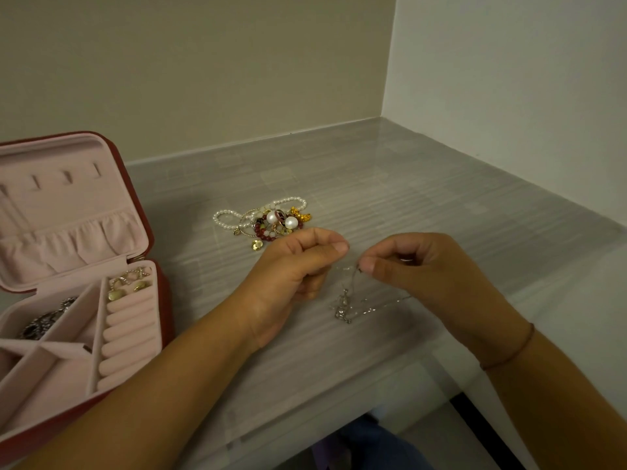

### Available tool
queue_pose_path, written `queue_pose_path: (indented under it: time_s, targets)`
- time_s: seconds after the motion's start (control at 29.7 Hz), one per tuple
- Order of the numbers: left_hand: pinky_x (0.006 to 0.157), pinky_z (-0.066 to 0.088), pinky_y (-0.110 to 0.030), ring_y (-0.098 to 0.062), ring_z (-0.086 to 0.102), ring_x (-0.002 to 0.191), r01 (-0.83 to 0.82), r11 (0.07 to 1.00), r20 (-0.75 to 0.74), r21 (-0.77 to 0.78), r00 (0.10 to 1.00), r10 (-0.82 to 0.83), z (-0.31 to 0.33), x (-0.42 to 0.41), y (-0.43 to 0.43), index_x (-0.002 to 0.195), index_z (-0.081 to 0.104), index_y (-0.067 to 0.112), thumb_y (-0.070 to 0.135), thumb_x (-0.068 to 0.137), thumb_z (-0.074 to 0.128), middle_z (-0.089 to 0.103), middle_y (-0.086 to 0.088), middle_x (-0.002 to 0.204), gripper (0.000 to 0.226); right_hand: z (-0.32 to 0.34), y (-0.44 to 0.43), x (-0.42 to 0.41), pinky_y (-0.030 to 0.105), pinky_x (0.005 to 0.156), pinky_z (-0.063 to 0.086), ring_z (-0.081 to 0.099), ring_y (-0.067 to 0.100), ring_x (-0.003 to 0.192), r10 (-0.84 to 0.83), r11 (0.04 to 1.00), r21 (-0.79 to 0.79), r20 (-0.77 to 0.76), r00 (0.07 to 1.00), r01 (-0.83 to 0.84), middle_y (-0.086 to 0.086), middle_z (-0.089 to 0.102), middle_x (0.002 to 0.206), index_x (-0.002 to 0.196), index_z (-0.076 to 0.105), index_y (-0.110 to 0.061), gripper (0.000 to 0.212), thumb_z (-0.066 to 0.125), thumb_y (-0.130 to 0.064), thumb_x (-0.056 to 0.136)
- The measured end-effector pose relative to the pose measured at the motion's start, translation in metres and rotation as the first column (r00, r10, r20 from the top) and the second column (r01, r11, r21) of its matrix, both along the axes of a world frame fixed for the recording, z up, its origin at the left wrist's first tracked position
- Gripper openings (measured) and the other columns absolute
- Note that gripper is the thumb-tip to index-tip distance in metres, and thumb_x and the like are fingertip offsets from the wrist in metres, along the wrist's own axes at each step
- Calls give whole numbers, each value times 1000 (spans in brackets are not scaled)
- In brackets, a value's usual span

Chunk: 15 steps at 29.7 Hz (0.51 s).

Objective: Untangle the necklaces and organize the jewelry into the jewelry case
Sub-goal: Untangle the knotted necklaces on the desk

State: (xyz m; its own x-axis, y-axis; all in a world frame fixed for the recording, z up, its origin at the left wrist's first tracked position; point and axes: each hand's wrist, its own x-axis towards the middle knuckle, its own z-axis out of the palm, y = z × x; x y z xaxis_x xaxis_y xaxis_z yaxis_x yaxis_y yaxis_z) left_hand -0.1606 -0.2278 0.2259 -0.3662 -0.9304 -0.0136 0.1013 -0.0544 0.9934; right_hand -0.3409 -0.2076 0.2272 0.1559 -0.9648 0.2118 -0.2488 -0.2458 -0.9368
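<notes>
Two hands, left (295, 266) and right (417, 266), pinching fine silver chain (342, 305)

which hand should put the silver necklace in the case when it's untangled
Left, likely: the left hand is nearer the open jewelry case on that side; the right hand, pinching the silver necklace, would have to cross over.

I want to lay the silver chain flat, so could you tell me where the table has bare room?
Bare table: right of the jewelry pile toward the corner, and between pile and jewelry case. Crowded: around the silver chain between left hand and right hand.
</notes>
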Motion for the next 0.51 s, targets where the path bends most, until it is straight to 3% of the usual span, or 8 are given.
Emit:
queue_pose_path:
  time_s: [0.07,0.13,0.24,0.34,0.47,0.51]
  targets:
    - [40,26,-12,-2,28,39,33,999,67,-36,997,-30,2,-1,3,80,69,18,20,72,75,37,11,46,10,2,1,0,6,54,38,53,-2,53,-11,1000,-7,95,995,11,3,65,61,79,74,-9,5,69,-12,79]
    - [41,31,-8,2,38,38,64,996,114,-68,992,-56,3,-3,7,86,67,9,14,76,67,47,15,44,11,4,1,0,5,47,35,49,-3,44,-27,1000,-4,157,987,28,-14,58,50,82,71,-5,6,66,-7,81]
    - [45,34,-2,7,48,38,66,993,127,-103,991,-53,4,-4,11,90,64,-1,1,85,60,52,16,41,6,3,0,2,5,46,36,49,-2,43,-61,998,3,216,975,61,-16,53,46,82,70,-4,7,65,-9,80]
    - [45,34,-1,8,49,40,4,995,110,-102,994,8,5,-5,12,93,66,1,8,86,58,51,17,39,13,3,0,5,6,46,36,49,-3,43,-86,996,23,238,967,83,-17,51,44,79,68,-6,6,64,-9,81]
    - [42,25,-15,-6,24,43,-105,993,65,-45,992,108,4,-6,9,84,77,16,33,76,62,30,11,44,24,-2,-2,8,15,45,27,32,3,40,-154,987,78,296,943,137,-12,41,44,71,65,-12,14,64,-21,81]
    - [42,23,-16,-7,20,45,-121,992,45,-35,991,122,4,-5,8,81,77,18,35,74,61,26,10,46,25,-3,-2,8,20,46,25,27,6,42,-154,987,99,325,933,128,-3,38,47,67,63,-14,19,63,-28,79]
